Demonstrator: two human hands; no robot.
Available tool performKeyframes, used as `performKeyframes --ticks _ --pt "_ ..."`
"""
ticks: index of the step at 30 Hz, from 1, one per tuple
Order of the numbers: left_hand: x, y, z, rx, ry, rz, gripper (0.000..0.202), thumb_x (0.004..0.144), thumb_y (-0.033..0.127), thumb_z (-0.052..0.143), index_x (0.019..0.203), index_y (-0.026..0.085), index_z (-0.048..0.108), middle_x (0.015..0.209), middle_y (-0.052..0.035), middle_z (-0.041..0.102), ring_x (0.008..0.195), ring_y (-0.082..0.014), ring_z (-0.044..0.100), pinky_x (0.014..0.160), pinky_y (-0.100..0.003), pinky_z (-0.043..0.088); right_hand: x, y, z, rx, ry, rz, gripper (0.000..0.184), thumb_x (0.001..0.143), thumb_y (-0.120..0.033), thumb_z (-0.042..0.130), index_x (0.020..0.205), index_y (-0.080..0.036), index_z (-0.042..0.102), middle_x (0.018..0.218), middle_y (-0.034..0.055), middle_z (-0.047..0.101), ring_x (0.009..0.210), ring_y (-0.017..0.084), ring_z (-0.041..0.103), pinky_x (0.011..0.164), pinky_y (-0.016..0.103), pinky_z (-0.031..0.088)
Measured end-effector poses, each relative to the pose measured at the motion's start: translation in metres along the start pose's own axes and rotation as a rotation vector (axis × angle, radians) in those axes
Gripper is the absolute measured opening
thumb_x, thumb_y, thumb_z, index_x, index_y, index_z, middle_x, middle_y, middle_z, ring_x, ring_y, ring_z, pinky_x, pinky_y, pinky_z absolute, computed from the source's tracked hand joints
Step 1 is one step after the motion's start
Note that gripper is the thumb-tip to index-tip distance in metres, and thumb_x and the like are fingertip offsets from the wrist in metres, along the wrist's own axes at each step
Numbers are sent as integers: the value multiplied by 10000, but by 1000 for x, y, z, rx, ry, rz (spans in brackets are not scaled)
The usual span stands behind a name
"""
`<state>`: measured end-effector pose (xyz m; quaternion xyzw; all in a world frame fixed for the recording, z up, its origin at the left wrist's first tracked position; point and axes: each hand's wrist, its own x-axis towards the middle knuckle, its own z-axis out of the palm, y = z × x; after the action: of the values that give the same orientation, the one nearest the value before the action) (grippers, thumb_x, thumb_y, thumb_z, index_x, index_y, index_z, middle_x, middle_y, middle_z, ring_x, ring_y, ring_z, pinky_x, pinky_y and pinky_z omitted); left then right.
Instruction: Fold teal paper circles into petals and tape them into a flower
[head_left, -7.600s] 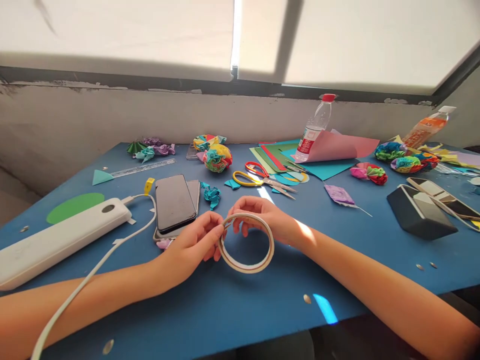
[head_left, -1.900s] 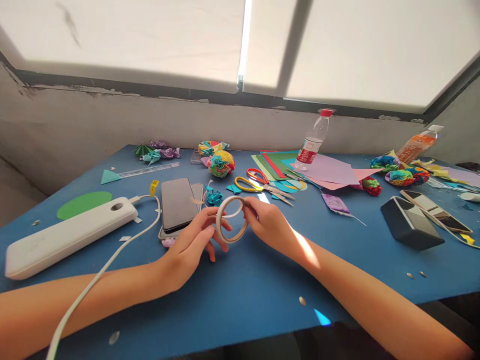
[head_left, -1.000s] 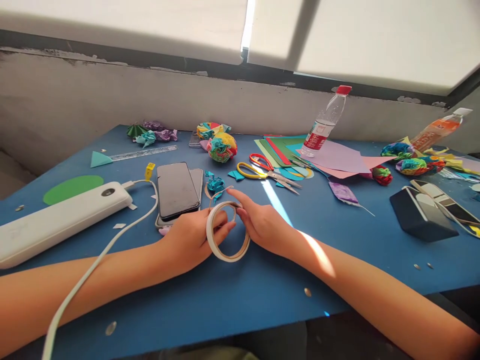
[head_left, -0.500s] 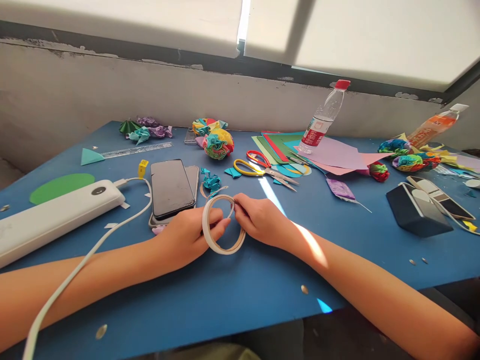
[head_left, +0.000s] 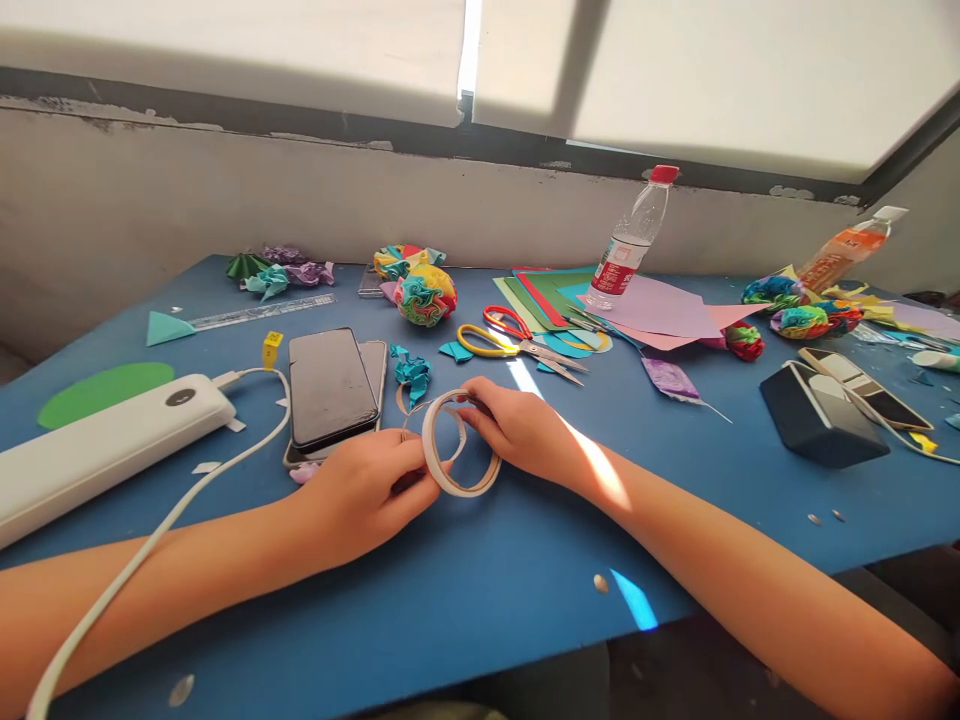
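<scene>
A narrow roll of white tape (head_left: 433, 462) stands tilted between my hands above the near middle of the table. My right hand (head_left: 517, 425) is closed on its upper right rim, thumb and fingers pinching. My left hand (head_left: 367, 480) is closed at the roll's left side, its fingertips partly hidden behind the rim. A thin strip of the tape curves behind the roll toward the left fingers. Just beyond lies a crumpled teal paper piece (head_left: 411, 373). To its left, a dark-screened phone (head_left: 334, 388) rests on another device.
Scissors (head_left: 517, 345), coloured paper sheets (head_left: 667, 305) and a red-capped bottle (head_left: 622, 255) stand farther back. A white power bank (head_left: 105, 450) with a cable lies left, the cable crossing my left forearm. A dark box (head_left: 821, 415) sits right. Paper flowers (head_left: 426, 295) lie near the wall.
My left hand has shifted slightly left relative to the roll, its fingers less visible through the ring. The roll has turned a little. The whole view has moved slightly.
</scene>
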<state>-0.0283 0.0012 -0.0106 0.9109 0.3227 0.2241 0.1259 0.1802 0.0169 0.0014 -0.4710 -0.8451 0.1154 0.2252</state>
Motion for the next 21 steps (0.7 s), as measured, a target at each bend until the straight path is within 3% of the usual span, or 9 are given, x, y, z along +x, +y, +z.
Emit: performKeyframes --ticks 3,7,13,21 --pt "-2 0 2 53 38 5 279 858 275 457 650 167 608 544 15 456 522 -118 414 513 -233 320 -1 1 1 -100 6 -19 210 954 -301 394 866 -177 539 718 14 618 601 125 533 556 223 316" --pt "-3 -2 3 128 37 18 343 865 322 461 581 175 586 539 3 472 545 -125 456 541 -232 350 -1 5 2 -139 73 -16 239 953 -309 386 830 -174 540 684 19 604 558 119 505 540 230 287" --pt "-1 -1 2 241 66 73 426 891 327 450 495 175 408 504 27 372 490 -110 392 492 -229 294 4 21 -7 109 201 -2 239 936 -298 363 832 -170 536 698 14 582 578 107 495 561 215 327" --pt "0 2 0 208 105 61 432 838 379 545 511 181 344 493 48 324 458 -98 328 467 -214 259 8 40 -24 194 241 232 306 905 -358 379 680 -174 474 574 -29 452 543 101 398 511 225 277"
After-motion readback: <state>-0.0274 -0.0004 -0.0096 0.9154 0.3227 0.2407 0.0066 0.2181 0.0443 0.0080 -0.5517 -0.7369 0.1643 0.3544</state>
